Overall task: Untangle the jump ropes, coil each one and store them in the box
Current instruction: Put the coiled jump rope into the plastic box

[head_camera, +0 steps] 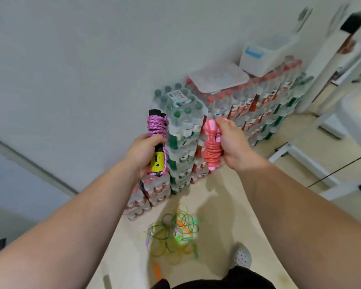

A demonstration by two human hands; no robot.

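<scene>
My left hand (143,150) grips a jump rope with black and yellow handles, its purple braided cord (157,126) wound around them. My right hand (230,142) grips a second coiled rope, coral-red cord wrapped round pink handles (211,142). Both bundles are held up at chest height, side by side and apart. On the floor below lies a tangle of green and yellow ropes (174,234) with orange and green handles. A clear plastic box (267,53) with a blue latch sits on top of the bottle stack, far right, with its lid (218,77) lying beside it.
Shrink-wrapped packs of water bottles (227,126) are stacked against the white wall right behind my hands. White furniture legs and a shelf (313,163) stand at the right. My shoe (242,256) is near the floor tangle.
</scene>
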